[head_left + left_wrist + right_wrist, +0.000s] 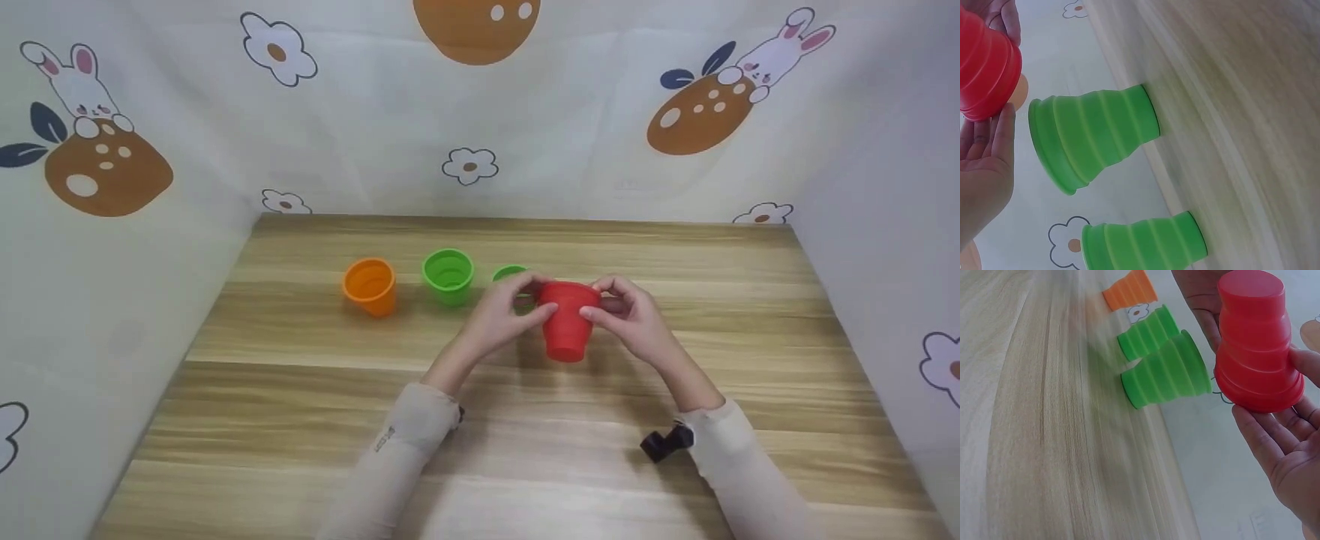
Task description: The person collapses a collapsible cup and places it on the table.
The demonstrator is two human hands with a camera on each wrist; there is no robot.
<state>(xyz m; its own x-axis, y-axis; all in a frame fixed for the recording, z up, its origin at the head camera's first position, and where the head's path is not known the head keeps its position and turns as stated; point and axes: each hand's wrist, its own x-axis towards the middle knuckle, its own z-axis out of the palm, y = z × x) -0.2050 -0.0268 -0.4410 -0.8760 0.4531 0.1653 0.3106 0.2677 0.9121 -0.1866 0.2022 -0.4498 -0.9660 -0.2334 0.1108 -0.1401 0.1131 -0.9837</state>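
Note:
A red ribbed cup is held between both hands above the table, its base tipped toward the head camera. My left hand grips its left side near the rim, thumb on the near wall. On the opposite side my right hand holds it with the thumb and curled fingers. Behind the left hand stands a green cup, partly hidden in the head view. Further left are a second green cup and an orange cup, both upright with mouths up.
The wooden table has a patterned cloth wall along its back and pale walls at both sides. A black wrist mount sticks out from the right sleeve.

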